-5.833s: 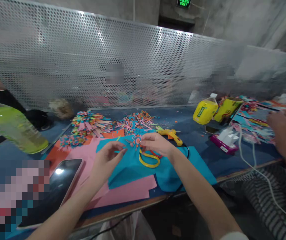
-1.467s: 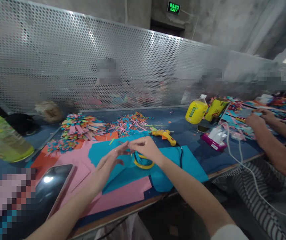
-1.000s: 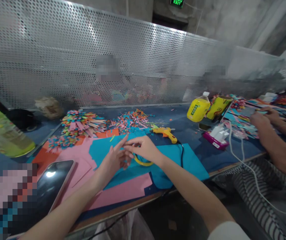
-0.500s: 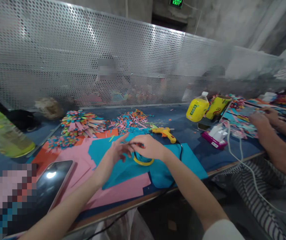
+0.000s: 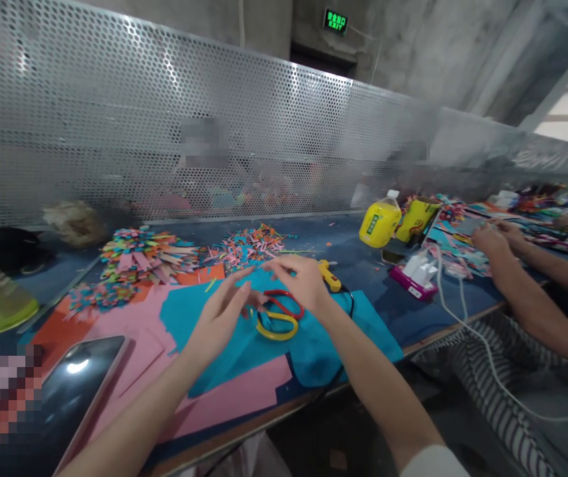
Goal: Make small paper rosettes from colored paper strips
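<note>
A pair of scissors (image 5: 278, 328) with red and yellow handles lies on the blue sheet (image 5: 358, 331), below and between my hands. My right hand (image 5: 301, 281) arches over the red handle, its thumb and fingers drawn together at the tips. Blue scraps show by those fingertips, but whatever is in them is too small to make out. My left hand (image 5: 224, 308) is just left of the scissors, fingers apart and loosely bent, fingertips close to the right hand's. Pink sheets (image 5: 234, 391) lie beneath the blue one.
A yellow glue gun (image 5: 331, 275) lies behind my right hand. Heaps of colored strips (image 5: 147, 255) and a phone (image 5: 73, 397) are left. Right stand a yellow bottle (image 5: 380, 220) and a purple power strip (image 5: 413, 285) with cords. A co-worker's arms (image 5: 537, 291) are further right.
My right hand has come off the scissors, and both handles now show on the blue sheet. The fingertips of both hands have drawn closer together. The view has shifted a little right.
</note>
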The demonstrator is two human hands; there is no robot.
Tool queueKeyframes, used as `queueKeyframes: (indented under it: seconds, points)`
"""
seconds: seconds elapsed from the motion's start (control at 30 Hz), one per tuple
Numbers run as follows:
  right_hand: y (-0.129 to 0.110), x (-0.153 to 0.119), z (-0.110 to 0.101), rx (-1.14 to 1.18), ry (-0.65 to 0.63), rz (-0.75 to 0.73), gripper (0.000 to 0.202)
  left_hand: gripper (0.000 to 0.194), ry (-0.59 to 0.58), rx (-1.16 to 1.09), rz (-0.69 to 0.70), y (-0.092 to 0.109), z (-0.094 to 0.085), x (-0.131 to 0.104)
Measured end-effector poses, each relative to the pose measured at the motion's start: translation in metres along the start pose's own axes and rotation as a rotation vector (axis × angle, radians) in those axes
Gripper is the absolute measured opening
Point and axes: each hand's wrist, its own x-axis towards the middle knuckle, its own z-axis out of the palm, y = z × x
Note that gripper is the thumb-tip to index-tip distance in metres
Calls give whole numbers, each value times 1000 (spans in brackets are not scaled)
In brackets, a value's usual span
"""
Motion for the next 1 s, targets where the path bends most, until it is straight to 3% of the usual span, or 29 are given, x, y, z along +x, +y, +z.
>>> queueKeyframes:
  seconds: [0.1,0.23,0.37,0.47,0.53,0.7,0.9,1.0]
  points:
    - [4,5,-9,69,80,112,21,29,8,-22,87,2,-7,3]
    - [9,5,-3,224,1,226,24,21,-38,-289,24,7,-10,6]
    - [4,0,20,534,-177,326,35,24,-110,-415,-47,13,-6,2]
    - [-4,-4,33,828,-403,339,41,26,-111,-382,-30,12,-3,1]
    - [-7,-5,36,926,-465,334,40,24,-97,-347,-24,8,-2,3]
    - [-2,-6,31,934,-456,398,38,24,-97,-320,-46,-7,-5,12]
    - [7,-7,31,596,-409,298,31,37,-103,-208,-115,-21,-9,14]
    - [9,-5,31,662,-393,408,29,43,-94,-152,-117,-21,-11,12]
